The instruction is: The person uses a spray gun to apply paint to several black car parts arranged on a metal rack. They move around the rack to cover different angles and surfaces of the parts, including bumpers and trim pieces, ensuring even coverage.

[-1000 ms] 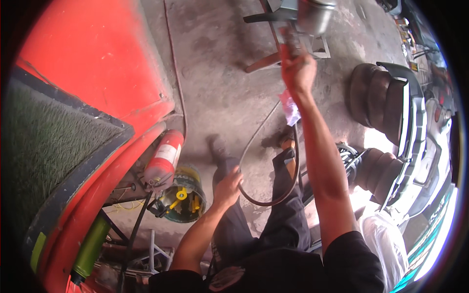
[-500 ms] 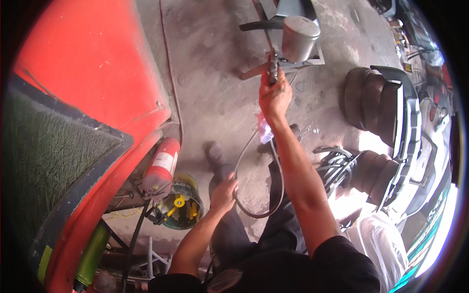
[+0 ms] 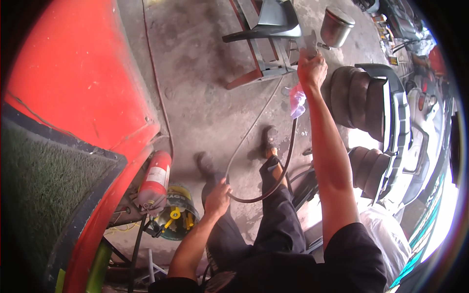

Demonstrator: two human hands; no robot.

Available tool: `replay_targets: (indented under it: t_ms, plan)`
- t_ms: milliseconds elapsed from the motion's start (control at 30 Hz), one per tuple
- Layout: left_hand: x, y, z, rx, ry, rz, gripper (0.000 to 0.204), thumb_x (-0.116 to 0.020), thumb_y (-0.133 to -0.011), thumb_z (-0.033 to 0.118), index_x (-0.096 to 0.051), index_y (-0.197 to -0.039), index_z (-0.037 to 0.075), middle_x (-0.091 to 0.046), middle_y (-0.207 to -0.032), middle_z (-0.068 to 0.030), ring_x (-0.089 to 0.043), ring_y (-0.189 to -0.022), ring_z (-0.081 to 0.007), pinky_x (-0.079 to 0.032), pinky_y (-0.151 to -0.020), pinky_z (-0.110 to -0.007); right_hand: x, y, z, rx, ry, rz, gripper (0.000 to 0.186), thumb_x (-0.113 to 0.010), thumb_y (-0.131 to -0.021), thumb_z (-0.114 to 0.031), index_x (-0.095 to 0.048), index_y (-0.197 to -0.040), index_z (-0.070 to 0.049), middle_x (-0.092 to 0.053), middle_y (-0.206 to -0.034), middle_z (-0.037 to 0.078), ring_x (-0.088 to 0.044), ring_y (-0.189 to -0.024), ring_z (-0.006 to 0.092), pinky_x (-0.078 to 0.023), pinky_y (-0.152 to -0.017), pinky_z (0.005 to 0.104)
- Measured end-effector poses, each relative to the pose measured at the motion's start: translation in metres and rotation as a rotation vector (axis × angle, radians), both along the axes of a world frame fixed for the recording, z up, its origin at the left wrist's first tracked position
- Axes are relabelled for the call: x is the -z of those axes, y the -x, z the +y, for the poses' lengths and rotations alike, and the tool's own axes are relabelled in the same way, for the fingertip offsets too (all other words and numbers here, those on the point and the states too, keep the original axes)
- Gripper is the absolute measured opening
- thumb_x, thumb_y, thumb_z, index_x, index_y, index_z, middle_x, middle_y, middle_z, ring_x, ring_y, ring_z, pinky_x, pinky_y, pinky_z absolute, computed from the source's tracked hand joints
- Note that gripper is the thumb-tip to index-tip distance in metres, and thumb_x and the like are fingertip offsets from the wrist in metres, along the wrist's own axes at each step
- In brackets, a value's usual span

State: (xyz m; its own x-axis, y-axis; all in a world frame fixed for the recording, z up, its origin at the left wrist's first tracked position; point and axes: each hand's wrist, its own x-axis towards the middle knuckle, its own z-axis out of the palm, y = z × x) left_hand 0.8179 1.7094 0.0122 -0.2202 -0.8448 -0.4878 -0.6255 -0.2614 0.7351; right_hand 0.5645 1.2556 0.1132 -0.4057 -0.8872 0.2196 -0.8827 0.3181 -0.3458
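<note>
My right hand [image 3: 312, 71] is reached out ahead, closed on a spray gun [image 3: 310, 45]. A silver metal cup [image 3: 337, 27] shows at the gun's right side. A crumpled pink-white cloth or bag [image 3: 297, 101] hangs on the dark hose [image 3: 292, 139] below that hand. My left hand [image 3: 219, 195] is lower and left, its fingers wrapped round a section of the looping hose. Beyond my right hand stand dark curved panels [image 3: 273, 22] on a metal stand [image 3: 267, 68].
A red vehicle panel [image 3: 73, 58] fills the left, beside a fire extinguisher [image 3: 155, 181] and a bucket with yellow items [image 3: 183, 215]. Stacked tyres [image 3: 352, 95], bumpers [image 3: 394, 122] and white sheeting [image 3: 383, 234] line the right. My feet stand on the concrete floor [image 3: 190, 78].
My right hand and spray gun dipped left, then moved right and farther out. My left hand moved slightly left and down with the hose. My right foot shows more.
</note>
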Motion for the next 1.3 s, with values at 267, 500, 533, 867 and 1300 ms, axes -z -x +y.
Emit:
replay_targets:
  t_ms: [267,500,533,867,1300]
  plan:
    - [0.003,0.003,0.004,0.003,-0.007,-0.024,0.02,-0.066,-0.099,0.018,-0.063,-0.117,0.012,-0.061,-0.142,-0.0121,-0.067,-0.115,-0.0339,-0.057,-0.091,-0.045,0.027,0.009,-0.038,-0.045,-0.062,-0.075,0.042,-0.067,-0.093,-0.039,-0.074,-0.099,0.002,-0.075,-0.1,0.028,-0.071,-0.101,0.0489,-0.056,-0.091,0.0539]
    - [0.011,0.013,0.01,-0.056,-0.039,0.004,0.019,-0.063,-0.1,0.018,-0.062,-0.119,0.014,-0.064,-0.138,-0.0108,-0.067,-0.115,-0.0336,-0.057,-0.091,-0.046,0.013,-0.004,-0.099,-0.04,0.005,-0.037,0.048,-0.066,-0.092,-0.043,-0.073,-0.096,0.004,-0.074,-0.1,0.03,-0.07,-0.101,0.0502,-0.055,-0.091,0.0553]
    - [0.012,0.012,0.01,-0.053,-0.049,-0.002,0.018,-0.063,-0.1,0.018,-0.062,-0.118,0.014,-0.064,-0.139,-0.0106,-0.067,-0.115,-0.0336,-0.057,-0.091,-0.045,0.015,-0.003,-0.09,-0.05,-0.008,-0.031,0.048,-0.066,-0.092,-0.043,-0.073,-0.097,0.004,-0.074,-0.1,0.03,-0.07,-0.101,0.0504,-0.055,-0.091,0.0556]
    - [-0.008,-0.001,-0.005,0.032,-0.183,-0.021,0.015,-0.058,-0.095,0.007,-0.062,-0.11,0.01,-0.051,-0.156,-0.0112,-0.066,-0.114,-0.0371,-0.056,-0.089,-0.05,0.011,-0.085,0.089,-0.447,-0.297,-0.614,0.037,-0.077,-0.092,-0.025,-0.072,-0.12,-0.001,-0.072,-0.075,0.022,-0.074,-0.069,0.0327,-0.055,-0.066,0.0416]
    - [-0.014,-0.007,0.008,-0.01,-0.133,0.024,0.018,-0.062,-0.092,0.0,-0.061,-0.109,0.009,-0.053,-0.153,-0.0124,-0.068,-0.106,-0.0398,-0.056,-0.086,-0.05,0.0,0.033,0.026,-0.118,0.024,0.007,0.051,-0.072,-0.091,-0.046,-0.073,-0.074,0.003,-0.072,-0.07,0.021,-0.074,-0.067,0.0362,-0.058,-0.068,0.0447]
